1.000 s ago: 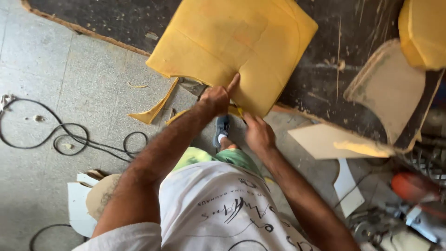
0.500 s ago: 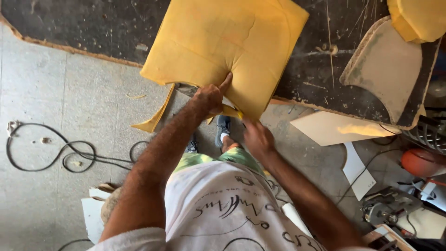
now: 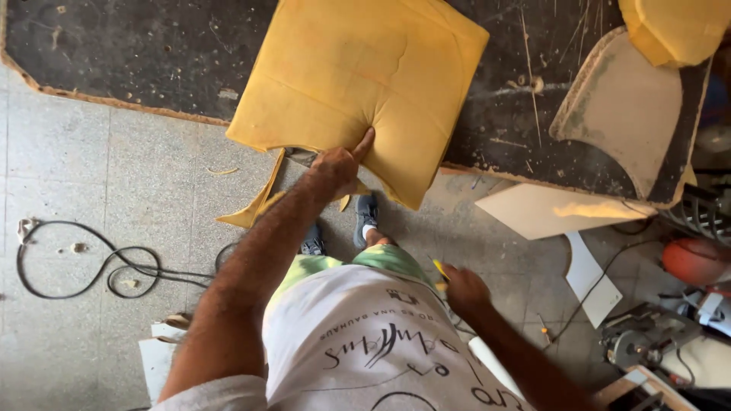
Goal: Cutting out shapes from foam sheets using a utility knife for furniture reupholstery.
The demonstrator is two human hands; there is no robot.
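Note:
A big square yellow foam cushion [image 3: 358, 84] lies on a dark, scratched worktable [image 3: 137, 53], its near corner hanging over the table's edge. My left hand [image 3: 339, 164] grips that near edge, thumb on top and fingers underneath. A thin cut strip of foam [image 3: 255, 209] dangles from the cushion below this hand. My right hand [image 3: 464, 289] is down by my hip, away from the foam, blurred, closed around a small yellow tool [image 3: 440, 268] whose tip sticks out.
A rounded pale seat board [image 3: 624, 114] and another yellow foam piece [image 3: 670, 30] lie on the table's right end. A light board [image 3: 556, 209] leans below it. A black cable [image 3: 91, 259] coils on the tiled floor at left; tools [image 3: 647, 342] crowd the lower right.
My right hand has left the cushion's near edge and dropped back to my hip. My left hand keeps its hold on the foam.

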